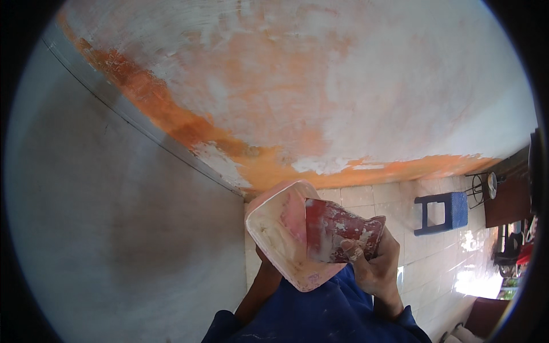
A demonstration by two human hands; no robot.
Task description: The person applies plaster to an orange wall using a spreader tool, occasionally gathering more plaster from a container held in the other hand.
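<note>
My left hand point(263, 255) supports a pink plastic tub point(313, 278) from its left side and below; most of its fingers are hidden behind the wall of the tub. Inside lies cream-white putty point(271, 233), smeared up the sides. My right hand point(382, 267) is closed around the narrow end of a wide, dark red putty knife point(338, 230), crusted with dried white filler. The knife's broad edge is over the right part of the tub's opening; whether it touches the putty I cannot tell.
Ahead rises a wall point(320, 91) patched in white over orange paint. A grey wall point(154, 228) meets it on the left. Pale floor tiles point(394, 200) lie below. To the right stand a blue plastic stool point(456, 211), a metal-framed stool point(490, 186) and brown furniture point(506, 197).
</note>
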